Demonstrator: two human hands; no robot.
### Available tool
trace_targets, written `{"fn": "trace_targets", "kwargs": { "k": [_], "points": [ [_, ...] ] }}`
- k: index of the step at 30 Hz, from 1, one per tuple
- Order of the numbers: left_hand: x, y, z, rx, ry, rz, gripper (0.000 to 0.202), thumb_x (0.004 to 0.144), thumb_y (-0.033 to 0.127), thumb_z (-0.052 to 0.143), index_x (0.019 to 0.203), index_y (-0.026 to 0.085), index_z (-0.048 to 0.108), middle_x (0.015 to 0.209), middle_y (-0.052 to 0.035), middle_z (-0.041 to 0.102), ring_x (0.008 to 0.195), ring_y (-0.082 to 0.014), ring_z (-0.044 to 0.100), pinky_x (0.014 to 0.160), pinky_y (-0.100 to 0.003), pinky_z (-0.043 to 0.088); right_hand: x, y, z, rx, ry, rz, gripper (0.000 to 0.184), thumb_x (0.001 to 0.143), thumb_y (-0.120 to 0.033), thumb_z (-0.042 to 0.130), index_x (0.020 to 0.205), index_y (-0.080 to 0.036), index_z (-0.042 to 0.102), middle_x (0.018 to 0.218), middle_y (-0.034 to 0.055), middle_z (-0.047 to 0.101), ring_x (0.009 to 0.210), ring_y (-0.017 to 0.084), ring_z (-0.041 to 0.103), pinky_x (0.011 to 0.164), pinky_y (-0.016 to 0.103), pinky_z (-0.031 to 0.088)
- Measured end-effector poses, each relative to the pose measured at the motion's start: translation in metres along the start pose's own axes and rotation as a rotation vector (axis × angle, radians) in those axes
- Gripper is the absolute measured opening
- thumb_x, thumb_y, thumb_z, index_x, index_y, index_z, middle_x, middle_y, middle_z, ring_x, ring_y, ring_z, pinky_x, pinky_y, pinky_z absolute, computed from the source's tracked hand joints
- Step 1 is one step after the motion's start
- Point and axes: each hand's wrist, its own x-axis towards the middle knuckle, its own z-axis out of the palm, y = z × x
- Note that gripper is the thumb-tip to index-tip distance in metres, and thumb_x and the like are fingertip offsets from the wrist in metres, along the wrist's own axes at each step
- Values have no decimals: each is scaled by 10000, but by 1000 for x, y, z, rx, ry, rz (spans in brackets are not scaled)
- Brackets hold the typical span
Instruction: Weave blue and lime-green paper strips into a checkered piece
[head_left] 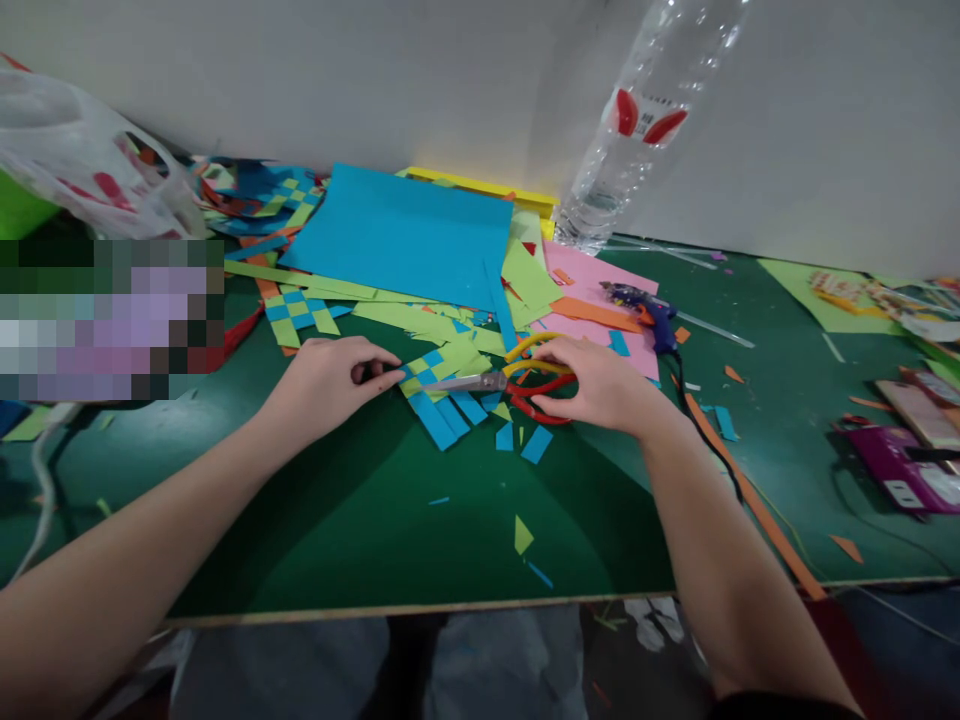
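My left hand [330, 385] pinches the left corner of the green-and-blue weave [435, 358] between thumb and fingertip. My right hand [604, 385] is closed round the scissors [491, 381], whose handles, one yellow, one red, lie within my fingers and thumb.

The scissors' long axis runs across my view, nearly level: handles to the right, blades pointing left toward my left fingertips. The blades lie across the weave; I cannot tell how far apart they stand. The weave sits in front of me, near the middle of the green table [360, 540], slanted to its edge. Its blue strips slope down to the right, their loose ends toward me; its green strips slope up to the right, loose ends away from me. Blue scraps [536, 445] lie just beside it.

Of containers, a white plastic bag [67, 140] with red print stands at my far left; what it holds I cannot tell. Beyond my right hand a clear bottle [637, 140] stands by the wall, leaning in my view, its top out of sight. I cannot tell whether liquid is in it. A glue gun [658, 318] lies partly on pink paper [600, 272] near the bottle.
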Motion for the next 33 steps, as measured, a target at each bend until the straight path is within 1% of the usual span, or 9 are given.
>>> {"fn": "trace_targets", "kwargs": {
  "k": [5, 8, 11, 16, 22, 27, 33],
  "points": [
    [-1, -2, 2, -4, 6, -6, 414, 909, 572, 528, 946, 218, 740, 731, -45, 671, 600, -163, 541, 579, -285, 396, 2, 2, 5, -4, -19, -57, 390, 807, -374, 682, 1164, -220, 648, 1232, 89, 687, 1120, 265, 657, 922, 393, 529],
    [-1, -2, 2, -14, 5, -7, 415, 902, 569, 536, 950, 213, 745, 736, -46, 668, 601, -167, 542, 590, -295, 399, 3, 3, 6, 3, -25, -72, 377, 798, -342, 678, 1155, -221, 655, 1239, 88, 686, 1128, 269, 654, 931, 403, 530],
    [0, -2, 1, -24, -6, -7, 401, 889, 555, 555, 960, 211, 748, 749, -47, 669, 609, -172, 548, 596, -301, 400, 4, 4, 6, 0, -30, -83, 388, 776, -308, 686, 1153, -218, 661, 1261, 91, 680, 1155, 280, 644, 970, 426, 522],
    [0, 0, 1, -19, -10, -17, 377, 885, 528, 557, 963, 212, 748, 753, -48, 667, 605, -167, 541, 596, -302, 397, 4, 5, 5, -20, -18, -84, 407, 763, -305, 696, 1165, -240, 675, 1291, 87, 670, 1194, 300, 628, 1013, 468, 506],
    [0, -1, 2, -15, -13, -17, 385, 885, 534, 558, 976, 210, 744, 753, -44, 665, 608, -167, 540, 597, -300, 394, 3, 3, 2, -20, -19, -96, 374, 754, -284, 695, 1123, -223, 692, 1264, 84, 688, 1165, 290, 643, 986, 439, 519],
    [0, -2, 3, 0, -28, -28, 418, 889, 544, 539, 988, 191, 740, 762, -47, 662, 613, -168, 541, 595, -302, 396, 3, 4, 3, -28, -9, -119, 368, 746, -274, 688, 1103, -185, 686, 1253, 107, 696, 1148, 290, 655, 963, 433, 529],
    [0, -3, 4, 0, -19, -28, 406, 892, 546, 541, 988, 201, 734, 754, -40, 658, 610, -169, 539, 603, -307, 397, 2, 4, 3, -28, -8, -130, 351, 745, -296, 700, 1083, -201, 681, 1194, 93, 714, 1090, 283, 673, 922, 428, 541]
  ]
}}
